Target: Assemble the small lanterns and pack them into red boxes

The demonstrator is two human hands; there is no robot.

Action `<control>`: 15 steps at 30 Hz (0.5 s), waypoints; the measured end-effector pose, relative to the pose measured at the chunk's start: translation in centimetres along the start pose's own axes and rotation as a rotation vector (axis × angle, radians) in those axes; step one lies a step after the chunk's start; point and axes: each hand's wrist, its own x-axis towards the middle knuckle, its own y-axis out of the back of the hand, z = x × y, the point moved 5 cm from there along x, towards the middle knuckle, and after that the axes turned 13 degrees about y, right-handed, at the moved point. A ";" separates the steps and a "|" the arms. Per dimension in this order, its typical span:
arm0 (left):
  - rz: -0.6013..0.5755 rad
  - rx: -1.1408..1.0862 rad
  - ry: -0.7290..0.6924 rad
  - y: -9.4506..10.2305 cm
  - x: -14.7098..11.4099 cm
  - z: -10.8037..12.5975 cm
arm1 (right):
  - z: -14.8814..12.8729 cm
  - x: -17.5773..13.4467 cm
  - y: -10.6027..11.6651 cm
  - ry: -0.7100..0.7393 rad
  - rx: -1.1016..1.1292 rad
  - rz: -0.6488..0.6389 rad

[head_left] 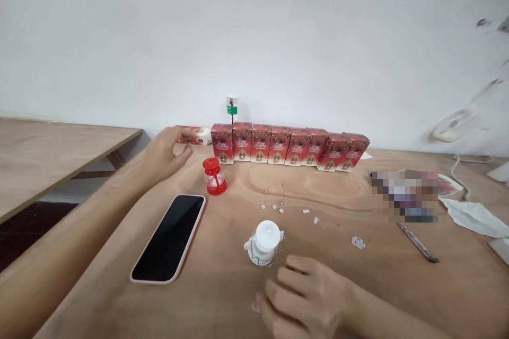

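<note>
My left hand (167, 153) reaches to the back left, thumb apart from the fingers. Its fingertips are blurred and overlap a red box (194, 135) lying on its side; I cannot tell whether they touch it. A small red lantern (214, 177) with clear sides stands just right of this hand. My right hand (306, 296) hovers at the front with loosely bent, separated fingers and nothing visible in them. Just beyond it stands a white lantern (265, 241) with a thin wire handle hanging around it.
Upright red boxes (280, 145) form a row before the wall, a clear bottle (232, 108) behind them. A phone (169, 238) lies at left. Button cells (274, 206), a bent wire (276, 188) and white plastic bits (358, 242) lie mid-table. A utility knife (417, 242) lies right.
</note>
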 end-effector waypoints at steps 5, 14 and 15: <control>-0.144 0.204 0.041 -6.5 8.9 -5.8 | 1.1 -2.2 1.7 -0.166 -0.037 0.070; -0.163 0.385 0.056 -9.0 11.3 -9.4 | 4.0 -0.7 4.7 -0.372 -0.136 0.386; -0.136 0.389 0.061 -8.3 11.0 -9.3 | 4.3 0.0 5.3 -0.406 -0.104 0.380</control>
